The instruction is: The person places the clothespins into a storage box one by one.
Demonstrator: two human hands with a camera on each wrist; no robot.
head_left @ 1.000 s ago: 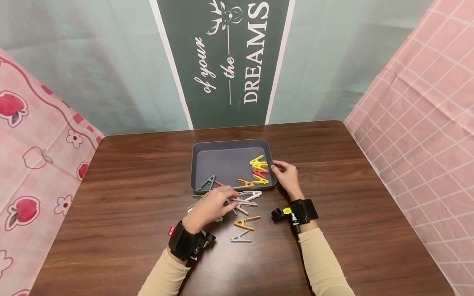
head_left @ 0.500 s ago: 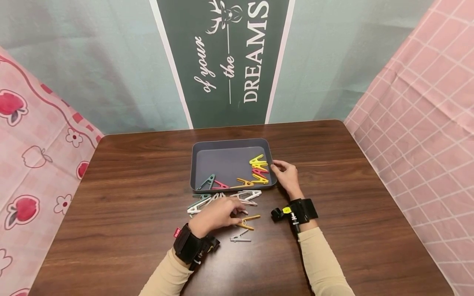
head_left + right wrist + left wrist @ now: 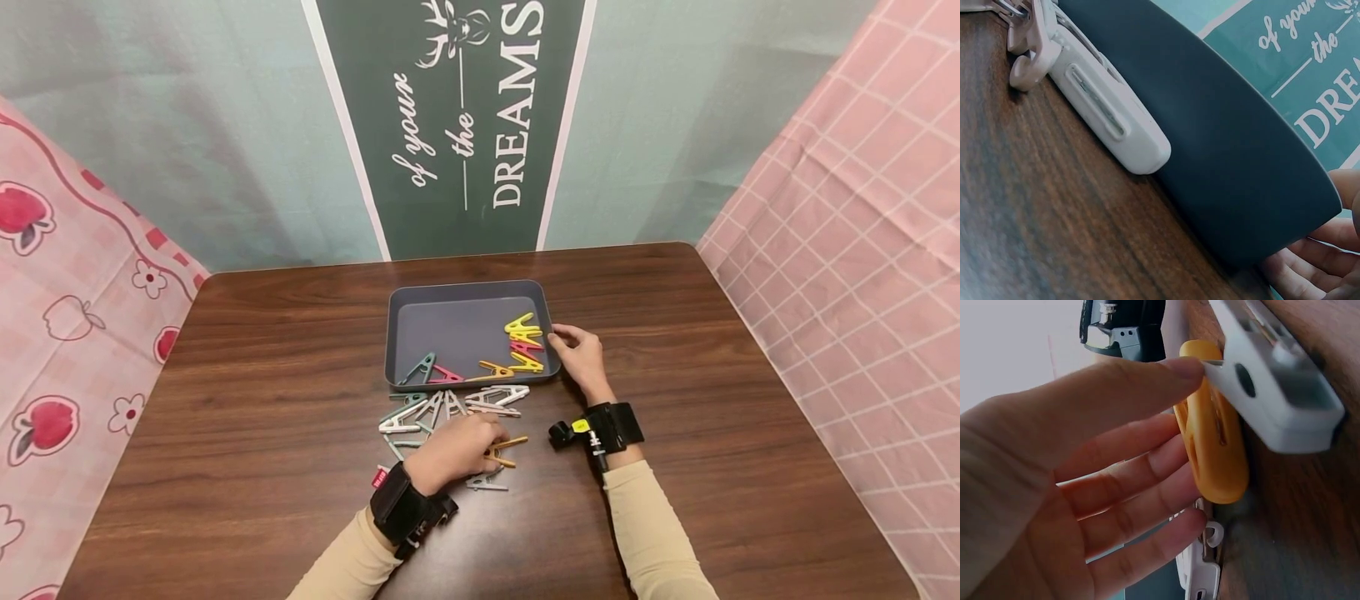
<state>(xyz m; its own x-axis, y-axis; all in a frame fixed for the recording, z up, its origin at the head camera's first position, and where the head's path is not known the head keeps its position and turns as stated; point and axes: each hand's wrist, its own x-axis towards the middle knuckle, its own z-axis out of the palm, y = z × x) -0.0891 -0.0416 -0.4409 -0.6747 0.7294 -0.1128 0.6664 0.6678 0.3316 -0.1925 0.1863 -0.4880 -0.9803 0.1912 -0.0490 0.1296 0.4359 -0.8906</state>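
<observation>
In the head view my left hand (image 3: 459, 450) is low over the table, at the orange clothespin (image 3: 504, 452). The left wrist view shows the thumb pressed on this orange clothespin (image 3: 1219, 450), with the other fingers curled behind it in a pinch. A pale grey clothespin (image 3: 1272, 381) lies close beside it. My right hand (image 3: 583, 360) grips the right side of the dark grey tray (image 3: 467, 289). Seen from the right wrist, its fingers (image 3: 1329, 256) lie against the tray's outer corner.
Inside the tray are yellow clothespins (image 3: 519, 325), red ones (image 3: 447, 375), an orange one (image 3: 497, 370) and a green one (image 3: 422, 367). Several white and pale clothespins (image 3: 510, 393) lie along its front edge, with a green one (image 3: 408, 400) at the left. Patterned cloths hang around the table.
My left hand has come from the pale clothespins by the tray down toward the near side, to the orange clothespin, and now pinches it. The right hand has stayed at the tray.
</observation>
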